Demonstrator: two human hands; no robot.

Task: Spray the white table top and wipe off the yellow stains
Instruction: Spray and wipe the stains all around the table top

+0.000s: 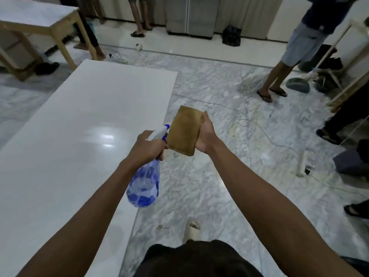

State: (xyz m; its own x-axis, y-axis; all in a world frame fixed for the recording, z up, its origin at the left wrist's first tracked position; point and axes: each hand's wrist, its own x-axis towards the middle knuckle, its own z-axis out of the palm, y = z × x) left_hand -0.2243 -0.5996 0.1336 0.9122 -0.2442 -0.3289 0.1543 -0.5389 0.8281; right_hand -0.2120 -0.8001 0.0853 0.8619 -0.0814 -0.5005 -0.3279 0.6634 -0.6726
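Note:
The white table top stretches along the left half of the view, glossy, with a light glare near its middle; I see no yellow stains on it. My left hand grips the neck of a clear spray bottle with blue print and a white and blue trigger head, held just past the table's right edge. The nozzle points toward a folded brown cloth. My right hand holds that cloth by its right side, over the floor.
A marble floor with loose cables lies to the right. Several people stand around: legs at the far back, one person at right, feet at the right edge. A wooden table stands far left. My own foot is near the bottom.

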